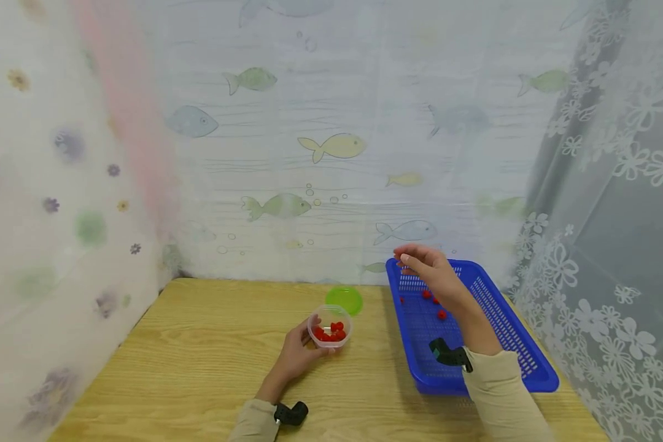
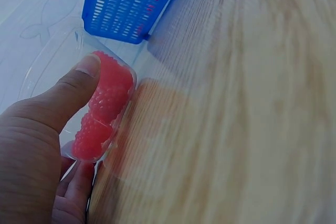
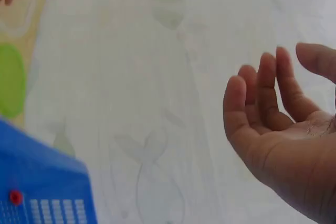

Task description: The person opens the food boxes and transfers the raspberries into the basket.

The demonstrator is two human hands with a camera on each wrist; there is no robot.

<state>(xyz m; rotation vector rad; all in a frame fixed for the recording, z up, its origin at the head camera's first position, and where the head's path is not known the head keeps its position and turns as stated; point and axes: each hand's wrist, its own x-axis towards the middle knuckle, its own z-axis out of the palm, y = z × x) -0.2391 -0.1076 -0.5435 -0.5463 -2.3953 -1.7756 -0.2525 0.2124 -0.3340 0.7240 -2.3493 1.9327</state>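
My left hand (image 1: pixel 298 353) grips a small clear plastic tub (image 1: pixel 311 328) from its left side, thumb and fingers around the wall. Several bumpy red raspberries (image 1: pixel 337 334) lie inside it; the left wrist view shows these raspberries (image 2: pixel 107 90) through the clear wall beside my thumb. My right hand (image 1: pixel 433 273) is raised above the far part of a blue plastic basket (image 1: pixel 420 359). In the right wrist view its loosely bent fingers (image 3: pixel 268 93) hold nothing visible. A few more raspberries (image 1: pixel 441 315) lie on the basket floor, partly hidden by the right arm.
A round green lid (image 1: pixel 345 299) lies on the wooden table (image 1: pixel 199 356) just behind the tub. The basket stands at the table's right side. A fish-patterned curtain (image 1: pixel 331 184) hangs along the back edge, with a lace curtain (image 1: pixel 630 276) at the right.
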